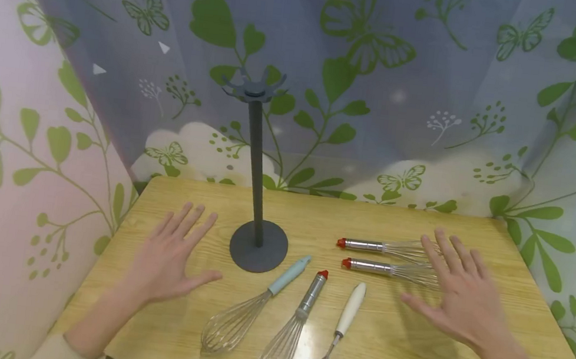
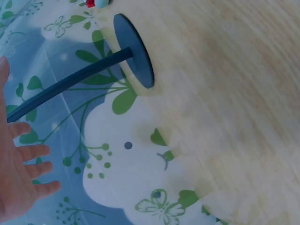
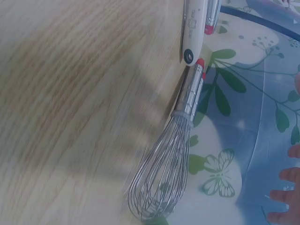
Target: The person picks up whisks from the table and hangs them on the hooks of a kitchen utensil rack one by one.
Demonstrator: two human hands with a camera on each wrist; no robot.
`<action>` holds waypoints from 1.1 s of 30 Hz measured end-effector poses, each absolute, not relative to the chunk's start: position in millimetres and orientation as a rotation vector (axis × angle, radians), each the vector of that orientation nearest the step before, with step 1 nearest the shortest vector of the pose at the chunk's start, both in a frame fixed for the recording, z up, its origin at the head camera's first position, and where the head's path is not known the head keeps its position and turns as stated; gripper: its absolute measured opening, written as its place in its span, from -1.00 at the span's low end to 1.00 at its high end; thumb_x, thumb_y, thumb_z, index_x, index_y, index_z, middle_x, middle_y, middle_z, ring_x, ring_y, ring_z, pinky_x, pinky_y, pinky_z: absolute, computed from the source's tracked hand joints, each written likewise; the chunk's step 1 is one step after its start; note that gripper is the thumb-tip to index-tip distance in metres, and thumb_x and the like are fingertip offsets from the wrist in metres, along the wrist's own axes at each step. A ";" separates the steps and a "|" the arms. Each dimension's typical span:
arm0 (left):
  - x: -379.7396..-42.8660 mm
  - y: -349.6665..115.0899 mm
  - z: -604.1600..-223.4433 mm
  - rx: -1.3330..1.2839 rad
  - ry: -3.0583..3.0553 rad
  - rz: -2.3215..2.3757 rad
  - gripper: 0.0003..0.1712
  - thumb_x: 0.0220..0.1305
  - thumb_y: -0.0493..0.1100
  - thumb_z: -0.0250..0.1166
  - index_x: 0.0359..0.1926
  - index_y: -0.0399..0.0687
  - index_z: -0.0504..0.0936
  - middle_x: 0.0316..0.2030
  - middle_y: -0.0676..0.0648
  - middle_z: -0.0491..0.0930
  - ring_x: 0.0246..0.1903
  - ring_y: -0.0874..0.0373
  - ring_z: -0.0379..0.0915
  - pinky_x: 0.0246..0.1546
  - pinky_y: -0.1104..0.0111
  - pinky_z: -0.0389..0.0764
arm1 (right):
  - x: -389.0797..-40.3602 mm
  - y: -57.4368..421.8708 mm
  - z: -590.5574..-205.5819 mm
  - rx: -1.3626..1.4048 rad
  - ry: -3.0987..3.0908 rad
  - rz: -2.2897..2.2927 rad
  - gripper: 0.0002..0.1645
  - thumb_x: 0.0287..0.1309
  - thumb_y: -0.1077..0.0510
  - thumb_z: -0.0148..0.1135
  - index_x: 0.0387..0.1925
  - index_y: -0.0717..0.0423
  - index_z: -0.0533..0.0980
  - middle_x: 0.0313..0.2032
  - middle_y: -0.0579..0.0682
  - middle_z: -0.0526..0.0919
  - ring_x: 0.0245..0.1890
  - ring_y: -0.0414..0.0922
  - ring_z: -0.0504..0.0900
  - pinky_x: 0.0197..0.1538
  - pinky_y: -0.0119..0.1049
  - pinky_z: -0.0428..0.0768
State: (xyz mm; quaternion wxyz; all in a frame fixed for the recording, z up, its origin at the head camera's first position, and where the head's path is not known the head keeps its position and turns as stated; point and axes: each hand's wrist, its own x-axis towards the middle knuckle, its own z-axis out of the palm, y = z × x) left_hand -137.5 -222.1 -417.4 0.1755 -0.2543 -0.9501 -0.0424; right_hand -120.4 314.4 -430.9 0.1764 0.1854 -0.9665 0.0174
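Note:
My left hand hovers over the left side of the table with its fingers spread, holding nothing. On the right, my right hand is spread as well, overlapping the wire ends of two red-tipped metal whisks, an upper one and a lower one. Between the hands lie three more whisks: one with a light blue handle, one with a metal handle and red tip, and one with a cream handle. Left of centre stands a dark grey rack with a round base and hooks on top.
The wooden table fills the lower part of the head view. A patterned curtain with green leaves and butterflies hangs behind it, and similar cloth runs along the left side.

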 end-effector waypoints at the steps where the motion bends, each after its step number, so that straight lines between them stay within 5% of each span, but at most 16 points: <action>1: -138.2 -222.1 -415.0 -0.723 -2.687 -0.127 0.20 0.25 0.65 0.12 0.62 -0.05 0.25 0.59 -0.33 0.24 0.57 -0.37 0.17 0.51 -0.30 0.32 | -120.5 312.7 -431.2 0.527 -2.740 0.061 0.38 0.08 -0.62 0.26 0.70 -0.04 0.00 0.72 0.08 -0.07 0.64 0.28 0.15 0.74 0.21 -0.13; 6: -144.2 -221.5 -402.0 -0.755 -2.628 -0.146 0.17 0.33 0.68 -0.04 0.61 -0.08 0.27 0.56 -0.34 0.29 0.56 -0.37 0.21 0.51 -0.29 0.34 | -120.9 305.7 -433.1 0.532 -2.737 0.098 0.39 0.05 -0.62 0.28 0.70 -0.07 -0.01 0.70 0.11 0.03 0.55 0.33 0.28 0.51 0.38 0.28; 11: -153.2 -219.2 -387.3 -0.812 -2.486 -0.188 0.17 0.40 0.67 -0.28 0.56 -0.17 0.33 0.47 -0.39 0.41 0.47 -0.40 0.34 0.44 -0.26 0.43 | -119.9 297.7 -437.1 0.534 -2.730 0.132 0.36 0.06 -0.59 0.30 0.67 0.02 0.09 0.64 0.20 0.19 0.49 0.34 0.36 0.40 0.39 0.43; 25: -176.1 -220.3 -339.2 -0.854 -2.182 -0.177 -0.05 0.54 0.49 -0.11 0.42 -0.22 0.51 0.25 -0.39 0.64 0.26 -0.36 0.57 0.23 -0.20 0.64 | -114.8 274.5 -448.4 0.448 -2.776 0.445 0.17 0.14 -0.35 0.42 0.59 0.14 0.22 0.49 0.32 0.40 0.36 0.45 0.48 0.10 0.51 0.60; 33: -187.1 -217.9 -314.5 -0.862 -2.032 -0.210 -0.20 0.57 0.36 0.02 0.35 -0.23 0.59 0.16 -0.36 0.70 0.15 -0.33 0.66 0.08 -0.18 0.70 | -109.3 260.9 -451.8 0.336 -2.857 0.796 0.02 0.31 -0.23 0.36 0.59 0.13 0.22 0.46 0.37 0.42 0.30 0.45 0.53 0.16 0.51 0.58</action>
